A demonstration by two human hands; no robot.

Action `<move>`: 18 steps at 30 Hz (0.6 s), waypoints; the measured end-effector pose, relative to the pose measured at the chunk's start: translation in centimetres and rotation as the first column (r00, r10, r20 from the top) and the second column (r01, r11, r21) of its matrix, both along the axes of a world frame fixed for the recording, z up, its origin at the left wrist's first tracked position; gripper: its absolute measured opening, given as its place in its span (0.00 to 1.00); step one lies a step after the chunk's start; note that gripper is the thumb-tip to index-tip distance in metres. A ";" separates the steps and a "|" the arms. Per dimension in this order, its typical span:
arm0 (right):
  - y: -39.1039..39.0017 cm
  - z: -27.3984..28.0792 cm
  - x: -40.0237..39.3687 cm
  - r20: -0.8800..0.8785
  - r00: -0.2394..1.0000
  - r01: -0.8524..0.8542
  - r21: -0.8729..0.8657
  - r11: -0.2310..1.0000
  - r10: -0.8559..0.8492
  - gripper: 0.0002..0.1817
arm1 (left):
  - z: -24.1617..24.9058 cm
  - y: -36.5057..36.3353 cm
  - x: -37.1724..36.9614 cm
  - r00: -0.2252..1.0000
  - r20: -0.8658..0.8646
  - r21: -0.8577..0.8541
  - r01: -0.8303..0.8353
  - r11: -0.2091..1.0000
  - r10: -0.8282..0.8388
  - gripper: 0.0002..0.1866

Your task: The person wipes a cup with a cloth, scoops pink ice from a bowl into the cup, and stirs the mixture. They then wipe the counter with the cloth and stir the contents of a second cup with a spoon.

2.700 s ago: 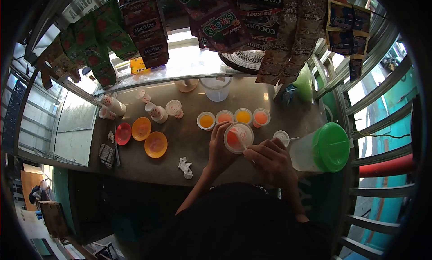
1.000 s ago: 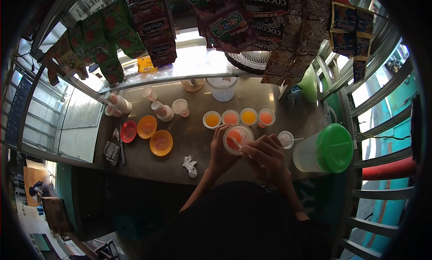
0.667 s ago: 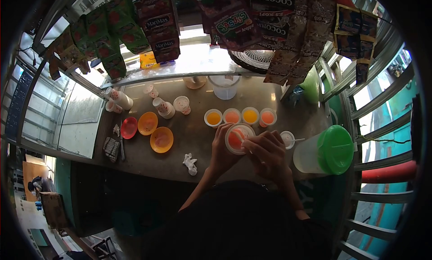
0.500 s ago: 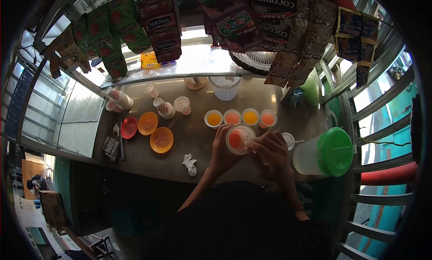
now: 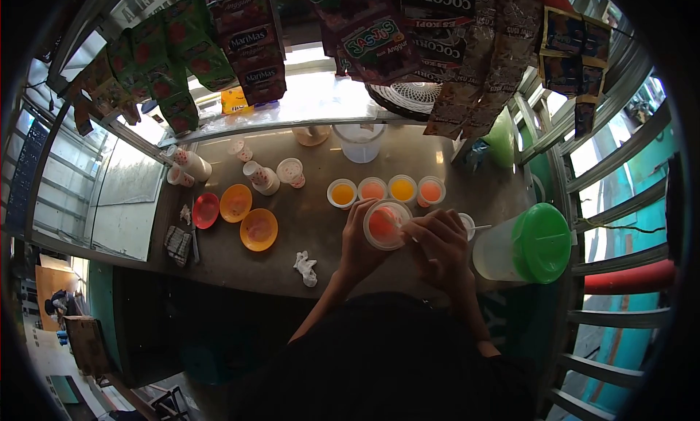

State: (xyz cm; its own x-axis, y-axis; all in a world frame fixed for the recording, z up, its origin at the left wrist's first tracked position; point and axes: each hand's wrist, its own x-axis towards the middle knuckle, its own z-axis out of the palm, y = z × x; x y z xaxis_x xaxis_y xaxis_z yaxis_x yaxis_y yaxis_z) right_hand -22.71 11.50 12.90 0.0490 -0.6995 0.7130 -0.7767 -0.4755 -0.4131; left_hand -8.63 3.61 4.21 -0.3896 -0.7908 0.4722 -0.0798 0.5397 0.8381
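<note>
A plastic cup with pink-orange drink [image 5: 381,223] is held by my left hand [image 5: 360,242], whose fingers wrap its left side. My right hand [image 5: 440,247] is closed at the cup's right rim, pinching something pale and too small to make out. Just beyond the cup, four filled cups stand in a row: yellow [image 5: 342,194], pink [image 5: 372,190], yellow [image 5: 402,190] and pink [image 5: 430,192]. Partly behind my right hand is a small white container [image 5: 467,225] with a handle sticking out.
A pitcher with a green lid [image 5: 540,243] stands at the right. At left are orange plates [image 5: 259,229], a red plate [image 5: 205,210], stacked cups [image 5: 260,178] and crumpled tissue [image 5: 305,269]. A clear bucket [image 5: 360,143] stands at the back; drink sachets [image 5: 253,49] hang above.
The view has shifted slightly. Both hands remain around the cup, with only a small movement of my right fingers at the rim.
</note>
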 end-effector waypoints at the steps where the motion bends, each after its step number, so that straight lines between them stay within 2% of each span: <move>1: 0.1 0.1 -0.1 0.013 1.000 0.015 0.008 1.000 -0.015 0.08 | 0.1 0.0 0.0 1.000 0.008 -0.012 -0.003 1.000 0.003 0.37; 3: 0.2 0.1 -0.1 0.026 0.999 0.032 0.016 0.999 -0.032 0.08 | 0.1 0.0 0.0 1.000 0.016 -0.023 -0.005 1.000 0.005 0.37; 5: 0.2 0.0 0.2 0.052 0.996 -0.077 0.039 0.996 0.075 0.07 | 0.0 0.1 -0.1 1.000 -0.018 0.039 0.027 0.999 -0.026 0.37; 8: 0.0 -0.3 -0.1 0.021 1.000 0.014 -0.009 1.000 -0.014 0.08 | 0.4 0.0 -0.1 1.000 0.009 -0.020 0.013 1.000 -0.013 0.37; 11: 0.3 -0.5 -0.4 0.018 0.998 0.067 0.014 0.998 -0.068 0.08 | 0.3 0.0 0.0 1.000 0.012 0.015 0.008 1.000 -0.008 0.36; 12: 0.3 -0.4 -0.3 0.017 0.997 0.069 0.013 0.998 -0.069 0.08 | 0.3 0.0 0.0 1.000 0.011 0.014 0.009 1.000 -0.009 0.36; 14: 0.3 -0.3 0.1 0.042 0.996 -0.076 0.033 0.997 0.075 0.08 | 0.3 0.1 -0.1 0.999 -0.008 0.010 0.032 0.999 -0.032 0.36; 18: 0.0 -0.4 -0.2 -0.001 1.000 -0.012 -0.024 1.000 0.012 0.09 | 0.6 0.1 -0.2 1.000 0.013 -0.028 0.022 0.999 -0.022 0.36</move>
State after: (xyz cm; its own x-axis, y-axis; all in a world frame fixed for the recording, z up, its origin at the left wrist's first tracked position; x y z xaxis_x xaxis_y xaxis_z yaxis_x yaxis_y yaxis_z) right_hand -22.91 11.49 12.46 0.0581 -0.6817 0.7293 -0.7714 -0.4944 -0.4007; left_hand -8.83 3.68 4.76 -0.4127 -0.7684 0.4891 -0.0779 0.5648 0.8216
